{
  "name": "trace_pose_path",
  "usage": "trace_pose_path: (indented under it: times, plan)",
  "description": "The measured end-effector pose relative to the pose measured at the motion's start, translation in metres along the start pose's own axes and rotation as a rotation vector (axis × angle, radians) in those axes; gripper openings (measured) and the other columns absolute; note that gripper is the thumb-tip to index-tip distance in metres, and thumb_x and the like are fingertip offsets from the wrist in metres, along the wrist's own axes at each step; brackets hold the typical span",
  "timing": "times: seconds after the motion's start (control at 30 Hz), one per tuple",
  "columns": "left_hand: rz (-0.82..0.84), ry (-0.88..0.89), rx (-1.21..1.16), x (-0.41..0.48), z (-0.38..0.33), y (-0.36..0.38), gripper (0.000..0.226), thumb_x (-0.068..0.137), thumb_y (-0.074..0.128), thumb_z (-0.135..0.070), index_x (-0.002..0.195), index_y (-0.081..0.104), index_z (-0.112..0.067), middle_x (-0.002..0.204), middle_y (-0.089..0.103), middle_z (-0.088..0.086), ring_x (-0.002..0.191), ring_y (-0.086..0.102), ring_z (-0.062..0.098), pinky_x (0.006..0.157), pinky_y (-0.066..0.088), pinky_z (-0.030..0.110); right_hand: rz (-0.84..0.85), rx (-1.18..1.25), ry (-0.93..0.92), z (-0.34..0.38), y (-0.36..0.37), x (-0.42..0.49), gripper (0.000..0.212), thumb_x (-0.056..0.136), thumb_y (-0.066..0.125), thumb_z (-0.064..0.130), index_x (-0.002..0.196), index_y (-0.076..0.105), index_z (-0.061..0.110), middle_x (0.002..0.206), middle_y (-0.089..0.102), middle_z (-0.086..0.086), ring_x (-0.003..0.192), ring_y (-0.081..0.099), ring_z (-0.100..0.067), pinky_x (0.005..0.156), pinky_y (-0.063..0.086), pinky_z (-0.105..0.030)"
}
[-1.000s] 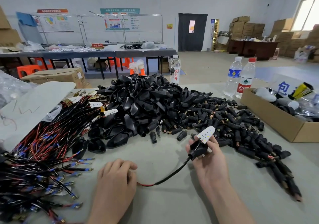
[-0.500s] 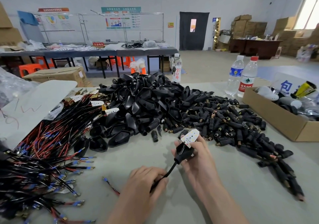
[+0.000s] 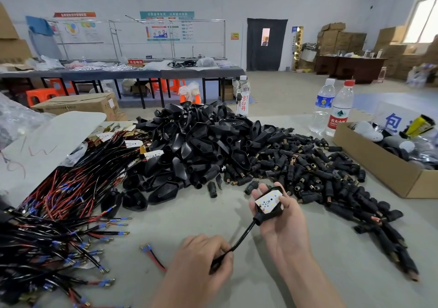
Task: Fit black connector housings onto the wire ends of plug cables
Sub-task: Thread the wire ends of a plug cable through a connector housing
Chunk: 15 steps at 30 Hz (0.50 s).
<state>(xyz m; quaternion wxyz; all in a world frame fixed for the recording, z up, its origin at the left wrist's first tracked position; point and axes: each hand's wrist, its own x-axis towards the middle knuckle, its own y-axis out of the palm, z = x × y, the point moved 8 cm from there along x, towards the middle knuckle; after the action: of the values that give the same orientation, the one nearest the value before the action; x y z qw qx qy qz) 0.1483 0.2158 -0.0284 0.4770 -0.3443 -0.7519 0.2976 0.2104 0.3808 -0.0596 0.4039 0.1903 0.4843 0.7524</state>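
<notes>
My right hand (image 3: 282,227) lies palm up and holds a black housing (image 3: 272,211) with a white dotted board (image 3: 269,199) seated in it. A black cable (image 3: 243,237) runs out of the housing's neck down to my left hand (image 3: 201,262), which pinches it between thumb and fingers. The cable's red wire end (image 3: 154,258) with blue terminals trails on the table left of that hand. A big heap of black housings (image 3: 196,146) fills the middle of the table. A bundle of red and black cables (image 3: 54,217) lies at the left.
Small black sleeves with brass tips (image 3: 331,184) spread to the right. An open cardboard box (image 3: 379,165) stands at the right edge, two water bottles (image 3: 331,108) behind it. A white board (image 3: 45,146) leans at the left. Another bottle (image 3: 243,99) stands behind the heap.
My left hand closed on the cable and drew it toward me, so the red wire end now lies left of that hand. The right hand turned the housing board-side up and moved nearer.
</notes>
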Motion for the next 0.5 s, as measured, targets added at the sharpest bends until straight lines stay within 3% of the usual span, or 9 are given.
trace_pose_path:
  times: [0.1,0.2,0.4,0.5]
  plan:
    - [-0.025,0.059,0.021,0.001,-0.0009,0.002,0.011,0.079,0.06,-0.037,0.076,0.066,-0.029,0.061,0.056,-0.019,0.072,0.048,-0.001,0.068,0.039,0.016,-0.031,-0.02,0.014,-0.0018,-0.0029,0.0003,0.02,0.097,0.039,0.012,0.104,0.058,0.012,0.103,0.07,-0.019,0.085,0.072,-0.031,0.072,0.062,-0.032]
    - [-0.022,0.077,0.047,0.0012,0.0005,0.0034,0.019,0.082,0.055,-0.039,0.079,0.07,-0.029,0.066,0.06,-0.02,0.067,0.053,-0.002,0.07,0.041,0.02,-0.058,-0.043,0.012,-0.002,-0.0073,0.0015,0.018,0.099,0.043,0.013,0.102,0.061,0.014,0.103,0.072,-0.018,0.087,0.074,-0.029,0.071,0.062,-0.03]
    - [-0.041,0.11,0.063,0.0018,-0.0043,0.0014,0.021,0.083,0.054,-0.041,0.081,0.072,-0.03,0.068,0.061,-0.021,0.067,0.054,-0.001,0.07,0.042,0.021,0.006,-0.131,-0.006,-0.0021,-0.0056,0.0018,0.032,0.096,0.044,0.001,0.106,0.066,0.021,0.092,0.074,-0.008,0.081,0.073,-0.021,0.065,0.06,-0.03]
    - [-0.045,0.116,0.057,0.0012,-0.0055,0.0016,0.021,0.084,0.054,-0.04,0.082,0.072,-0.03,0.069,0.062,-0.021,0.066,0.056,0.001,0.071,0.042,0.022,0.008,-0.176,-0.017,-0.004,-0.0061,0.0021,0.025,0.099,0.048,0.01,0.106,0.067,0.026,0.093,0.074,-0.004,0.08,0.072,-0.018,0.06,0.058,-0.03]
